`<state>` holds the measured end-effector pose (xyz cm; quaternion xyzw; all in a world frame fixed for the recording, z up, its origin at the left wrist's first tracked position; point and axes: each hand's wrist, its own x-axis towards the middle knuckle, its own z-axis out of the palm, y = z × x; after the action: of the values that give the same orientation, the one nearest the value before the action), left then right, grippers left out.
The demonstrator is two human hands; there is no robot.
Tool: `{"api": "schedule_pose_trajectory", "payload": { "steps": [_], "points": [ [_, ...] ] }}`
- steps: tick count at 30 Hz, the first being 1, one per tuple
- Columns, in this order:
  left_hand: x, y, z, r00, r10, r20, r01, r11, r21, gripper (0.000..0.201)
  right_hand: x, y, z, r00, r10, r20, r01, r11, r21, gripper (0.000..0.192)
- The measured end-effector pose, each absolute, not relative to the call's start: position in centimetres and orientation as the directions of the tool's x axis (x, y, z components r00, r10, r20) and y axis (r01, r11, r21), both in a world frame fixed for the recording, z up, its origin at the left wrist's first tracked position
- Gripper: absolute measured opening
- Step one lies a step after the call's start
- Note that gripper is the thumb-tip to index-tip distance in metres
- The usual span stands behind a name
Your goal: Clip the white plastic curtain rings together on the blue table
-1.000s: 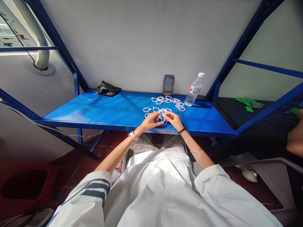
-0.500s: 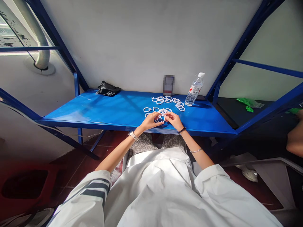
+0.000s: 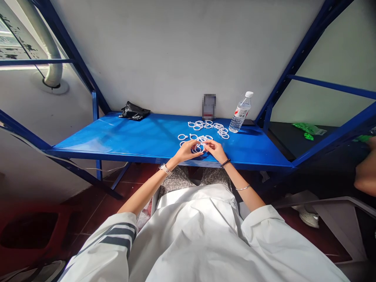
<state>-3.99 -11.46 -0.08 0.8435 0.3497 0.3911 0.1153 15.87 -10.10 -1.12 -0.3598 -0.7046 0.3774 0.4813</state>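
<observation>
My left hand and my right hand meet over the front edge of a blue metal shelf. Between their fingertips they pinch white plastic rings, linked together as far as I can tell. Just beyond the hands lie loose white rings on the shelf. A second cluster of white rings lies farther back, near the wall. A watch sits on my left wrist and bracelets on my right.
A clear water bottle stands at the back right of the shelf. A crumpled black bag lies at the back left. A small blurred item leans on the wall. Another person's arm shows at the far right.
The hands stay together on the rings with only slight finger motion. The view has shifted a little.
</observation>
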Motion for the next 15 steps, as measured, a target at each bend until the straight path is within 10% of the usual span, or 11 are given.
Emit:
{"api": "schedule_pose_trajectory", "payload": {
  "steps": [15],
  "points": [
    [-3.90, -11.63, -0.02, 0.442, 0.655, 0.613, 0.496, -0.748, 0.441, 0.039, 16.06, -9.95, -1.30, -0.287, 0.866, 0.410, 0.174, 0.468, -0.867, 0.039]
  ]
}}
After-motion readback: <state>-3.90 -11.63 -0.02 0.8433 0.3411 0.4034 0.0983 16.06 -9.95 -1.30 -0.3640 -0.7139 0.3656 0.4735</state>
